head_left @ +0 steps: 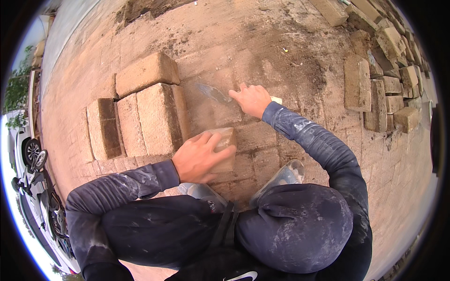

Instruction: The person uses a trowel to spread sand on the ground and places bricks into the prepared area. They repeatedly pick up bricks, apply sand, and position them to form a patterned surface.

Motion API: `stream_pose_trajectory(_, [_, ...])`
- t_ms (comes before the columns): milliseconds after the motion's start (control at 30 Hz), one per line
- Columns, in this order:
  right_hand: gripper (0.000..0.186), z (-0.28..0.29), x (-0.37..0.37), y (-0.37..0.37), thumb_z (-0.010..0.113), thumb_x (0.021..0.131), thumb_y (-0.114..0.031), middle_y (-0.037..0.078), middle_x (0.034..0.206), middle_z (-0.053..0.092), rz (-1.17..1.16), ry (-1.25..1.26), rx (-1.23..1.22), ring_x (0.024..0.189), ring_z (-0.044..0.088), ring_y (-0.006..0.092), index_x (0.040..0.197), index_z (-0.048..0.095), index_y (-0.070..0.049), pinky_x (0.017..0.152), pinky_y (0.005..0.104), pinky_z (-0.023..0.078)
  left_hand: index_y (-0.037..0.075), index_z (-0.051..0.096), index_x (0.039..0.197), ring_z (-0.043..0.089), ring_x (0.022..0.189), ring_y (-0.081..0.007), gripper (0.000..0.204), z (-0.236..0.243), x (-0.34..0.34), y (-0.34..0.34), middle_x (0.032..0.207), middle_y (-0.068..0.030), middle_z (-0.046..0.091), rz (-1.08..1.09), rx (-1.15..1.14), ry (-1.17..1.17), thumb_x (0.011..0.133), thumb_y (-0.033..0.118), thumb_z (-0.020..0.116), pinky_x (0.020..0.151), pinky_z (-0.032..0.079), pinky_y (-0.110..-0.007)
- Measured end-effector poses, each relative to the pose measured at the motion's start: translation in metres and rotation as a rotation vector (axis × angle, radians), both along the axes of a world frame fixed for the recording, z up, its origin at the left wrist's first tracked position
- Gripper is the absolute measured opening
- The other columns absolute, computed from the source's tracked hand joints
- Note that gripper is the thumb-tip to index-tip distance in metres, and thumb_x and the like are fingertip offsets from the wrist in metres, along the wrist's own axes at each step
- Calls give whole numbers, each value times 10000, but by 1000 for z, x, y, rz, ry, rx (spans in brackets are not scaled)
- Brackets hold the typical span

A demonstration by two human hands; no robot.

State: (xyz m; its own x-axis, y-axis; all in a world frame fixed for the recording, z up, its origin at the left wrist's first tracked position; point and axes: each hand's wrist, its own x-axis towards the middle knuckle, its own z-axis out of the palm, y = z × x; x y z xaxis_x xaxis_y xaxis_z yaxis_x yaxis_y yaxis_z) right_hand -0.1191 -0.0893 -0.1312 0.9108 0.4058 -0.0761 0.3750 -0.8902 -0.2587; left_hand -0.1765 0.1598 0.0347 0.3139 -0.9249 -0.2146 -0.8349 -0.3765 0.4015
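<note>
Block, pale tan and roughly rectangular, lies directly under and just right of the left hand, on the near side of the right hand. Left fingers spread over its top and near edge; cannot tell whether they clamp it or merely rest there.

Right hand closed round a hand tool, its grey blade reaching out to the left of the fist, blurred. Pale butt of the handle shows at the wrist side. Blade sits beyond the block, apart from it. Hands well apart from each other, the right farther out from the body.

Left of and beyond the left hand: a tight group of upright tan blocks, with another block lying along their far end. Far to the right of the right hand: a loose heap of similar blocks, many tilted. Dark soil scattered beyond and to the right of the right hand.

Paved ground between and below the hands, dusty, joints visible. Right shoe on the near side of the right hand; left shoe just below the left hand. Both dark sleeves carry whitish dust. Motorcycle far left of the left hand.
</note>
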Motion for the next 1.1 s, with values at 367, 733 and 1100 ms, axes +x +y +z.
stream_pose_trajectory(367, [180, 9, -7, -8, 536, 931, -180, 177, 794, 675, 261, 122, 70, 733, 697, 377, 1091, 614, -159, 643, 521, 545, 216, 529, 1353, 577, 1087, -343, 823, 32, -35, 23, 1152, -139, 509, 41, 75, 139, 607, 307, 864, 910, 526, -450])
stream_pose_trajectory(733, [237, 19, 62, 1, 543, 924, -178, 165, 853, 702, 282, 0, -86, 792, 700, 382, 1146, 619, -153, 672, 499, 553, 234, 552, 1310, 595, 1063, -326, 720, 37, -80, 37, 1110, -119, 519, 154, 99, 312, 649, 293, 831, 869, 553, -423])
stream_pose_trajectory(1100, [231, 41, -23, -13, 562, 910, -160, 189, 815, 672, 441, 330, 10, 733, 704, 368, 1133, 622, -156, 631, 486, 557, 239, 560, 1291, 598, 1017, -293, 606, 33, -85, 51, 1078, -103, 527, 165, 81, 128, 719, 264, 758, 874, 527, -405])
